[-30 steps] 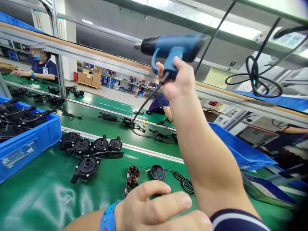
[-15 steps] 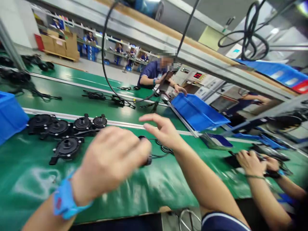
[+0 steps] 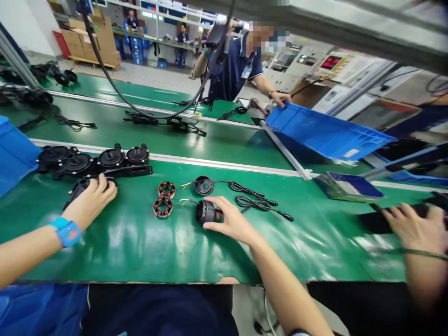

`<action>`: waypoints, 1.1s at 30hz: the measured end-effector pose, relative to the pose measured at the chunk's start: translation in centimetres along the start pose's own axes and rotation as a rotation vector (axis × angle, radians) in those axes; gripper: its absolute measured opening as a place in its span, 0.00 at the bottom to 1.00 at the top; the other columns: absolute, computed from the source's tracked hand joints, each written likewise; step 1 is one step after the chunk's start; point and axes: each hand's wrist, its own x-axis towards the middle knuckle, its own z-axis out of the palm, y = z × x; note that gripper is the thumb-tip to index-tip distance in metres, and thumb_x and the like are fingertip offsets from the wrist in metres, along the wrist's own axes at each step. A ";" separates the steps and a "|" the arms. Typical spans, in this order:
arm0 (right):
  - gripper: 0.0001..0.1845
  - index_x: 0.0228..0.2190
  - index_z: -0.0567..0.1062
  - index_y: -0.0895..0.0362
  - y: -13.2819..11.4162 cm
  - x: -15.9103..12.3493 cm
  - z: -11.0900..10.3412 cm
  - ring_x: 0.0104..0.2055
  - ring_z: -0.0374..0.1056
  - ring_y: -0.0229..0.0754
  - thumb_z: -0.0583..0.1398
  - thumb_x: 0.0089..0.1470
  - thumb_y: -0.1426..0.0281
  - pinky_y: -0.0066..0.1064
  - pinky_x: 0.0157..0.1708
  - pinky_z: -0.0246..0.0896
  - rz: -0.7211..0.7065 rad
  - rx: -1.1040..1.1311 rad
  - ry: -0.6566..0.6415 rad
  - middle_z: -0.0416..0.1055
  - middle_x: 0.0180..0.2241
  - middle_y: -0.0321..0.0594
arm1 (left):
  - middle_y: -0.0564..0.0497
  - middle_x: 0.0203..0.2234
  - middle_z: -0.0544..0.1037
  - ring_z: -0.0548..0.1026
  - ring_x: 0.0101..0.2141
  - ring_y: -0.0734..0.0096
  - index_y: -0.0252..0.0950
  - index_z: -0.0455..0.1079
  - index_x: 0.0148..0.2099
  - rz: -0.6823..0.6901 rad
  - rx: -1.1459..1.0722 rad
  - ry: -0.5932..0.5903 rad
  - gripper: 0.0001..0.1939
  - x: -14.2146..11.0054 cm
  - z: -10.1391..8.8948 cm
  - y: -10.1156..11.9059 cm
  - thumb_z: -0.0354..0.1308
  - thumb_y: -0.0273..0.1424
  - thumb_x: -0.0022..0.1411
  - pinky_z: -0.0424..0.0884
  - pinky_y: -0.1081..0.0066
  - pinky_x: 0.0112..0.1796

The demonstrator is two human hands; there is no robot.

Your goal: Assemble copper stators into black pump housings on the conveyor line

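Observation:
At the left, my left hand (image 3: 91, 201) has its fingers curled over the nearest black pump housing (image 3: 80, 186), partly covering it. More black pump housings (image 3: 111, 157) sit in a row just behind. Near the middle, my right hand (image 3: 233, 218) grips a black cylindrical motor housing (image 3: 206, 211) between thumb and fingers. Thin coloured wires run from it to a copper-wound stator ring (image 3: 163, 207). Behind that lies a second stator ring (image 3: 166, 190), wired to a round black cap (image 3: 203, 185). Two bundled black cables (image 3: 257, 204) lie to the right.
A blue bin (image 3: 14, 154) stands at the left edge. Across the bench, a co-worker (image 3: 241, 65) holds a tilted blue bin (image 3: 325, 130). A small tray (image 3: 350, 185) lies at the right, near another person's hand (image 3: 416, 224). A cable (image 3: 105, 77) hangs down in front.
My hands have moved apart and down: the left onto the nearest pump housing, the right onto the motor housing. The co-worker's bin is tipped further. The view has shifted.

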 end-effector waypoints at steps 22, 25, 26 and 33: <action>0.11 0.31 0.70 0.55 -2.6 6.5 9.6 0.59 0.67 0.47 0.69 0.56 0.71 0.43 0.57 0.65 -0.417 0.144 0.096 0.71 0.55 0.51 | 0.35 0.60 0.64 0.64 0.65 0.38 0.39 0.56 0.58 -0.759 -0.704 0.668 0.39 -2.8 -1.7 12.0 0.75 0.35 0.52 0.63 0.34 0.61; 0.17 0.27 0.62 0.53 -2.5 6.5 9.7 0.64 0.64 0.49 0.67 0.56 0.70 0.43 0.58 0.64 -0.393 0.223 0.081 0.69 0.58 0.57 | 0.37 0.57 0.62 0.70 0.58 0.41 0.39 0.55 0.62 -0.742 -0.563 0.717 0.47 -3.3 -1.4 11.8 0.78 0.38 0.46 0.70 0.38 0.56; 0.18 0.27 0.61 0.53 -2.6 6.5 9.3 0.66 0.62 0.49 0.67 0.56 0.71 0.44 0.59 0.63 -0.390 0.236 0.055 0.67 0.60 0.58 | 0.37 0.57 0.61 0.70 0.57 0.42 0.39 0.55 0.64 -0.744 -0.520 0.715 0.50 -3.4 -1.4 11.8 0.79 0.40 0.46 0.71 0.39 0.55; 0.11 0.34 0.68 0.54 -3.8 5.7 5.4 0.61 0.66 0.52 0.67 0.56 0.72 0.46 0.55 0.66 -0.360 0.073 -0.176 0.71 0.57 0.51 | 0.40 0.50 0.67 0.68 0.55 0.44 0.36 0.63 0.59 -0.728 -0.297 0.598 0.40 -3.2 -2.6 12.2 0.74 0.46 0.50 0.71 0.42 0.54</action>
